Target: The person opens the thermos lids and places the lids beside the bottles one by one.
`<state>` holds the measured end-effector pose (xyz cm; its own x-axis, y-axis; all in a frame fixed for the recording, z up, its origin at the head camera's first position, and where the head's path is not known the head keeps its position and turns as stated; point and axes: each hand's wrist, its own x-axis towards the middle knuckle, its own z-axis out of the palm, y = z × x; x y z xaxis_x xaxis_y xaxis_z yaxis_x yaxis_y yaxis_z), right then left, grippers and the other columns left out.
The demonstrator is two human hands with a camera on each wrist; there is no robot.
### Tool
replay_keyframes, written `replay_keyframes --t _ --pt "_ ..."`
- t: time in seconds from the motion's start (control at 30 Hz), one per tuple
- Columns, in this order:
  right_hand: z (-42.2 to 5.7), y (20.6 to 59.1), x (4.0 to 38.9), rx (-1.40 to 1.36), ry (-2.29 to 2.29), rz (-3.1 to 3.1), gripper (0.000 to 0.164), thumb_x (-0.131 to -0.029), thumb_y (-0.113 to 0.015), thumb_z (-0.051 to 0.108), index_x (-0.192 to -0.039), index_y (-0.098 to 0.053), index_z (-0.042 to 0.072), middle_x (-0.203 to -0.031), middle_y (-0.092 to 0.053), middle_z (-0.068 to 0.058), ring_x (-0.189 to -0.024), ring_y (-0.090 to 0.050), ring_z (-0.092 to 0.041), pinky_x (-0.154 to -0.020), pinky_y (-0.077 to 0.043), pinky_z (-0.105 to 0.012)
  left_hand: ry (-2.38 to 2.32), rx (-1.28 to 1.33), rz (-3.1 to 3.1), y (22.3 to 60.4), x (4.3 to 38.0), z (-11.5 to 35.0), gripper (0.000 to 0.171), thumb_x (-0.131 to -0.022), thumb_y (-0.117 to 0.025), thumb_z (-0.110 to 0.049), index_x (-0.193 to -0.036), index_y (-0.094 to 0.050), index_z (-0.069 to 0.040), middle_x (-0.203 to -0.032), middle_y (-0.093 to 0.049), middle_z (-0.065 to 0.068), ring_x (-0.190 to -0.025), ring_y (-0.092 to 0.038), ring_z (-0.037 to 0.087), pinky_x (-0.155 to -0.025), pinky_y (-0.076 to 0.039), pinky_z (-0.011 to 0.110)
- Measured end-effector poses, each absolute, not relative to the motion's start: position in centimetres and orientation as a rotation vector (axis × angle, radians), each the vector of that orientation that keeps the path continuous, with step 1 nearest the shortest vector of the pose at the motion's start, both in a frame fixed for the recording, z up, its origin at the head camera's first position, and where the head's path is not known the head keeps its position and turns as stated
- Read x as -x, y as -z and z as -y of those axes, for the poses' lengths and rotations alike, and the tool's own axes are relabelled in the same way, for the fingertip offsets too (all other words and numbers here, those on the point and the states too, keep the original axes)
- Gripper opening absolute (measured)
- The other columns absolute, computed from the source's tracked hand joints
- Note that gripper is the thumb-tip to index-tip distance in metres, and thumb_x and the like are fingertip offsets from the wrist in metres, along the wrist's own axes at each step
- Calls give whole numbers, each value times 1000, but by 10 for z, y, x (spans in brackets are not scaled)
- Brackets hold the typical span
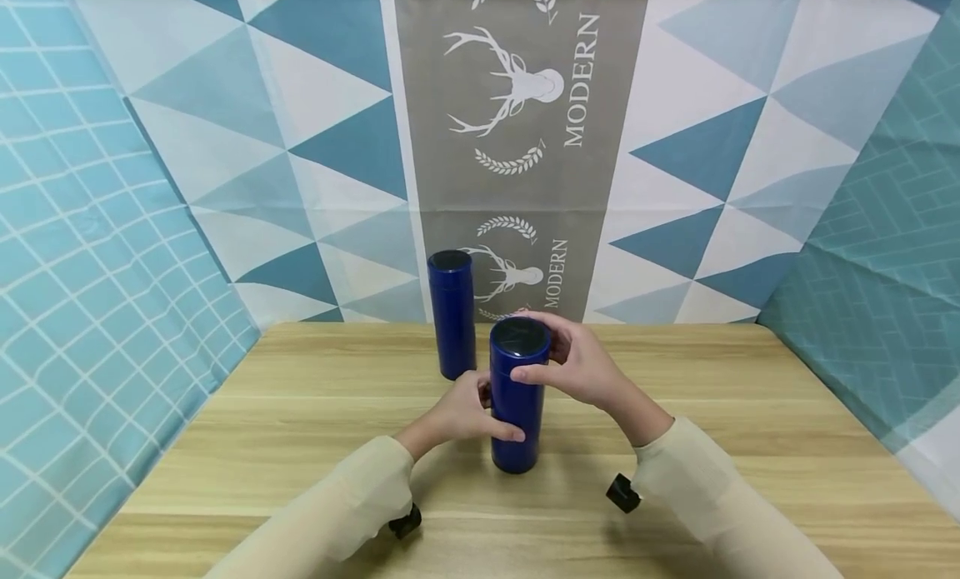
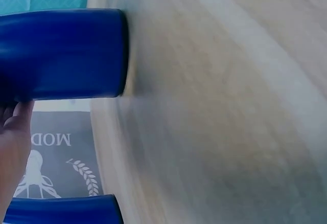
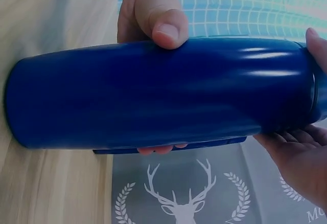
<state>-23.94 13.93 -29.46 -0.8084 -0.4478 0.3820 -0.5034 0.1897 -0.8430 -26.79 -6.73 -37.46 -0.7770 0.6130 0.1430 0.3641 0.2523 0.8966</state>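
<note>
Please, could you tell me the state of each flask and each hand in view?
Front blue flask: upright, closed, held.
Rear blue flask: upright on the table, closed, not held.
Right hand: grips the front blue flask near its top.
Left hand: grips the same flask lower down.

head: high, forward-down | wrist views: close, rolled sideways | shared: front bottle (image 1: 517, 406)

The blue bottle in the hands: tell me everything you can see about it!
The bottle is a tall, shiny, dark-blue tube, perhaps metal. Its top is glossy black, and a seam marks the lid, which is on. It's held roughly upright, in front of the other bottle; I can't tell whether its base touches the table. The left hand holds it around the middle, the right hand around the upper part.
</note>
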Motion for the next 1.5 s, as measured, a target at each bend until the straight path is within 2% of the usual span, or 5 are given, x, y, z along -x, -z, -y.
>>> replay_keyframes --t 0.53,0.73,0.97,1.2,1.5 --pt "-149 296 250 -1212 -1717 2289 64 -80 -77 12 -135 -48 -4 -127 -59 -28 -106 -65 -6 -93 -53 -21 -1443 -974 -2315 368 272 63 52 -64 -87 -12 -111 -65 -5 -104 -74 10 -86 -67 5 -81 -55 23" --pt "-152 301 257 -1355 -1821 2233 69 -81 -77 20 -136 -45 -8 -126 -58 -29 -106 -65 -10 -94 -53 -26 -1438 -913 -2298 369 271 65 51 -63 -87 -11 -108 -66 -5 -101 -74 10 -85 -66 6 -80 -55 23" --pt "-149 302 257 -1228 -1961 2266 76 -77 -81 21 -138 -43 -6 -123 -65 2 -107 -65 -7 -92 -55 -25 -1456 -928 -2295 368 271 66 53 -65 -86 -11 -112 -64 -4 -105 -73 12 -87 -67 7 -81 -55 23" --pt "-147 302 251 -1245 -1938 2263 72 -84 -74 14 -144 -37 1 -141 -47 -27 -122 -59 -16 -97 -51 -24 -1507 -952 -2282 371 268 67 58 -67 -85 -11 -119 -61 -4 -112 -71 12 -95 -66 7 -88 -54 23" --pt "-145 292 231 -1045 -1899 2278 73 -83 -74 11 -145 -36 2 -149 -41 -22 -134 -46 -36 -105 -45 -22 -1552 -925 -2311 377 268 67 57 -66 -85 -11 -119 -62 -5 -111 -72 11 -92 -66 7 -85 -55 24"
